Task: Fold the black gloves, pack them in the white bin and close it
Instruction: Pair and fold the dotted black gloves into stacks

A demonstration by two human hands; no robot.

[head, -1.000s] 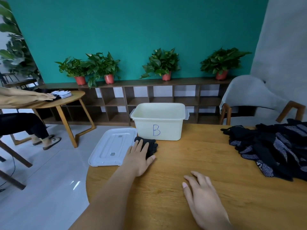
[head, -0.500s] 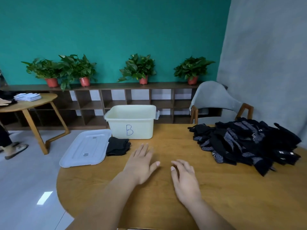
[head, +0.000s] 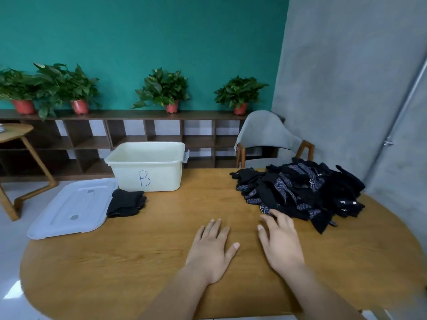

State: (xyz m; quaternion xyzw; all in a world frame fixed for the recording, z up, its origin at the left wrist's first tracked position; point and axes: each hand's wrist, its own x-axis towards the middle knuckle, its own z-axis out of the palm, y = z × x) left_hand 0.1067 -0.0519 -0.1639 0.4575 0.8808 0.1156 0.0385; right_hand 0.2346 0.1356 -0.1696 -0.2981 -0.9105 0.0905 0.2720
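Observation:
A white bin (head: 147, 172) marked "B" stands open at the far side of the wooden table (head: 138, 262). Its pale lid (head: 74, 207) lies flat to the left, hanging over the table's edge. A folded black glove bundle (head: 126, 203) sits between lid and bin. A heap of loose black gloves (head: 305, 192) lies at the right. My left hand (head: 213, 248) lies flat on the table with straight fingers, holding nothing. My right hand (head: 280, 239) is spread open beside it, its fingertips at the near edge of the heap.
A grey chair (head: 270, 137) stands behind the table at the right. A low shelf (head: 138, 135) with potted plants (head: 163, 88) runs along the teal wall. A small round table (head: 13, 135) is at far left.
My left hand left the folded bundle and came back to the table's middle. My right hand moved right and forward to the heap's edge. The view swung right.

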